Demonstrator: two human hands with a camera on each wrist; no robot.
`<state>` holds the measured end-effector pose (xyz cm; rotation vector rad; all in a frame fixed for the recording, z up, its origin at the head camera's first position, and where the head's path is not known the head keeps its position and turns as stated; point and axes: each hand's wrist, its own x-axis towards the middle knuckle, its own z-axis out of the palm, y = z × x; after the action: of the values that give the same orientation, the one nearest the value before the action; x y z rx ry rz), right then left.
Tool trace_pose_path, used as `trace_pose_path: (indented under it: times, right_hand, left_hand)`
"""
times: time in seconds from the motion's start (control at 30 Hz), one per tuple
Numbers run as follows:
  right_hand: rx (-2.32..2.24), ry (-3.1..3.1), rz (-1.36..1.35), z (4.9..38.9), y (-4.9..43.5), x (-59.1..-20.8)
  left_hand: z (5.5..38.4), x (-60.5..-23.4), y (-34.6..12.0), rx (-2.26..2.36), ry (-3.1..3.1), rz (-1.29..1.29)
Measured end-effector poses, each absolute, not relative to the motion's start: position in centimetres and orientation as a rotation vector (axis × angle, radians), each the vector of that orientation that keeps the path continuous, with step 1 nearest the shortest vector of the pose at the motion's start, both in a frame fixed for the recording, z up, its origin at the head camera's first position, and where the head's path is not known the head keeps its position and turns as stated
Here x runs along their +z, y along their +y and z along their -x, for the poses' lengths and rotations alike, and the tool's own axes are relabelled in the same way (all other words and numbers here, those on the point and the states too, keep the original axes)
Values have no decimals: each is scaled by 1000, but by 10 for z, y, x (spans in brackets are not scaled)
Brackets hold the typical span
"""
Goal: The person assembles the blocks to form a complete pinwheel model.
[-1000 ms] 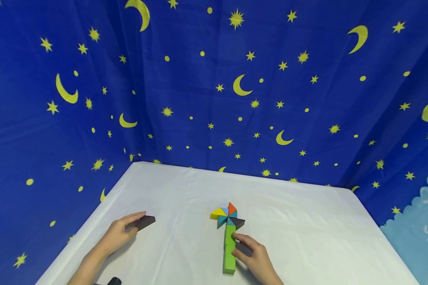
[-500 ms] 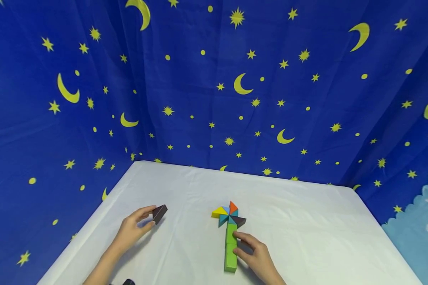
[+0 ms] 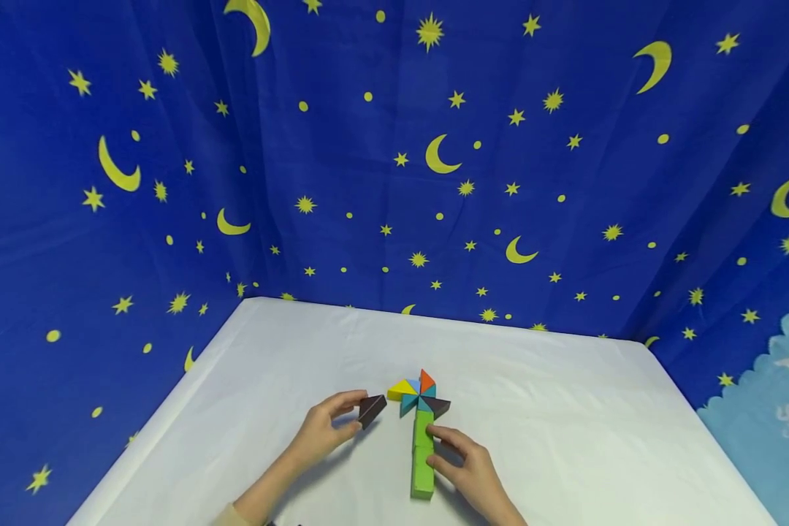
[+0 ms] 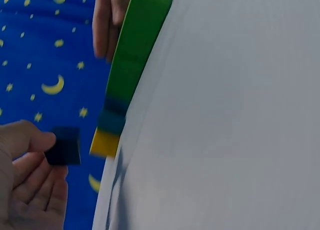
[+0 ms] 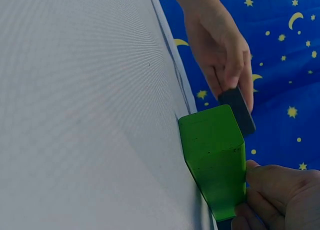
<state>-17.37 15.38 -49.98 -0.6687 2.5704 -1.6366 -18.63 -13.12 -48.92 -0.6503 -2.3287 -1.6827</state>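
My left hand (image 3: 324, 431) pinches a dark brown triangular block (image 3: 372, 412) between thumb and fingers, just left of a pinwheel shape. That shape is made of small triangular blocks: a yellow one (image 3: 399, 391), an orange-red one (image 3: 427, 381), a dark one (image 3: 439, 406), plus light blue and teal pieces. Two green blocks (image 3: 423, 475) lie end to end below it like a stem. Fingertips of my right hand (image 3: 472, 471) touch the right side of this stem. In the left wrist view the held block (image 4: 70, 146) appears close to the yellow end of the shape.
A white cloth (image 3: 565, 424) covers the table under the blocks. Behind and at the sides hangs a blue curtain (image 3: 368, 168) with yellow moons and stars. Light blue fabric with white lettering (image 3: 769, 409) shows at the far right.
My left hand has moved right across the table with the dark brown triangular block, from the left side to near the pinwheel shape. My right hand stays at the green blocks.
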Motion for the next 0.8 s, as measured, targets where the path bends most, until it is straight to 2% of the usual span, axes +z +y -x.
trace_pose_path:
  times: [0.3, 0.8]
  right_hand:
    - [-1635, 2594, 666, 174, 155, -503]
    - [-1669, 2595, 697, 175, 153, -503]
  left_hand:
    - [183, -501, -92, -1539, -2530, 672]
    - [190, -510, -72, -1397, -2512, 681]
